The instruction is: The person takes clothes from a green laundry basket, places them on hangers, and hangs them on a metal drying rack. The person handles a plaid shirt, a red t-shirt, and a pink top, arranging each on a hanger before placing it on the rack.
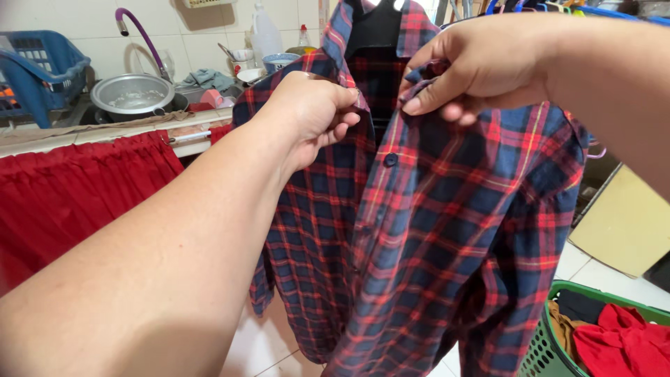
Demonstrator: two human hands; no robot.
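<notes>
We hold a red-and-blue plaid shirt (419, 230) up in the middle of the view; it hangs on a black hanger (377, 31) at the collar and drops toward the tiled floor. Our left hand (314, 115) pinches the left front edge near the collar, fingers pressed together on the cloth. Our right hand (481, 66) pinches the right front edge just beside the top dark button (391, 160), thumb against fingers. Near right, a green mesh laundry basket (544, 349) holds red, black and mustard clothes. Far left, a counter behind a red curtain (77, 181) carries a metal pot (132, 94) with water or foam in it; we cannot tell which. A blue plastic basket (38, 70) stands at far left. A white jug (266, 35) and cups (244, 63) stand by the tiled wall.
</notes>
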